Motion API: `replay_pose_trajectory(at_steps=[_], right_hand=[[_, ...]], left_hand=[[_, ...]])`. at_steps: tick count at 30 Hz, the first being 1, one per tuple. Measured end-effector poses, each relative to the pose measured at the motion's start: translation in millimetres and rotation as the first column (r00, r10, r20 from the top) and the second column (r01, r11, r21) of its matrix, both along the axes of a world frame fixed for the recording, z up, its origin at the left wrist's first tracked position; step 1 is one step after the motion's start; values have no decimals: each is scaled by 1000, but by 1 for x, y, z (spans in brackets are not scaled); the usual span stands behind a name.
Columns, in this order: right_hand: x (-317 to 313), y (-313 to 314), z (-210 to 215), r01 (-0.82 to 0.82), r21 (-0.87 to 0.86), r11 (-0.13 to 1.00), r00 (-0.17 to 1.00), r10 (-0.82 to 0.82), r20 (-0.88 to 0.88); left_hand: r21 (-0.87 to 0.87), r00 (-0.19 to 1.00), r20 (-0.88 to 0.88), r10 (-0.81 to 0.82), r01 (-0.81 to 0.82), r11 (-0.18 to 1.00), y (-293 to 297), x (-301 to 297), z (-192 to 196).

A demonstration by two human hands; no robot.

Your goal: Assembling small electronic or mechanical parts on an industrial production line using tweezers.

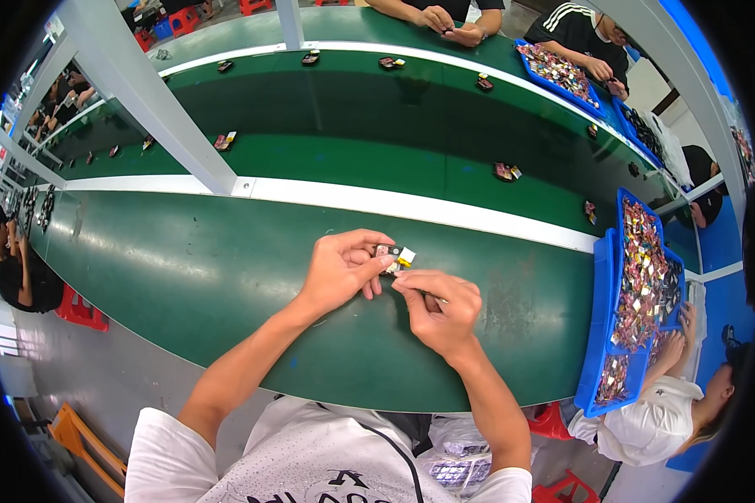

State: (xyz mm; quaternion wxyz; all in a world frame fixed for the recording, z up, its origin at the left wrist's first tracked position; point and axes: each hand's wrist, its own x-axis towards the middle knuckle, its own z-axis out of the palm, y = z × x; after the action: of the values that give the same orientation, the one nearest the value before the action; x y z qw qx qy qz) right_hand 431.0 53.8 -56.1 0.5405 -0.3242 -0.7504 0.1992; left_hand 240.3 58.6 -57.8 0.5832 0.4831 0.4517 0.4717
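My left hand [344, 268] pinches a small flat part [393, 258] with a pinkish body, a white tab and a yellow bit, just above the green table [184, 268]. My right hand [440, 306] meets it from the right, its thumb and forefinger closed on the part's near edge. Both hands hold the same piece between them. My forearms come up from the lower edge over my white shirt.
A green conveyor belt [352, 126] beyond a white rail carries scattered small parts. Blue trays [600, 335] heaped with shiny pieces stand at the right, a seated person beside them. Other people work at the far side and at the left. A grey post [159, 109] slants at the upper left.
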Motion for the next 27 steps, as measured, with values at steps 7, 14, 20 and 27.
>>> replay_pose_trajectory(at_steps=[7,14,20,27], right_hand=[[-2,4,-16,-25,73,997,999,28,-38],[9,10,-1,147,27,989,978,-141,-157],[12,10,-1,164,44,986,977,-156,-144],[4,8,-8,112,132,985,992,-103,-73]], left_hand=[[-72,999,-44,-12,9,997,5,1,1],[160,928,-271,254,-217,963,96,-30,0],[451,330,-784,525,-279,848,163,-73,14],[690,507,-659,556,112,715,217,9,10]])
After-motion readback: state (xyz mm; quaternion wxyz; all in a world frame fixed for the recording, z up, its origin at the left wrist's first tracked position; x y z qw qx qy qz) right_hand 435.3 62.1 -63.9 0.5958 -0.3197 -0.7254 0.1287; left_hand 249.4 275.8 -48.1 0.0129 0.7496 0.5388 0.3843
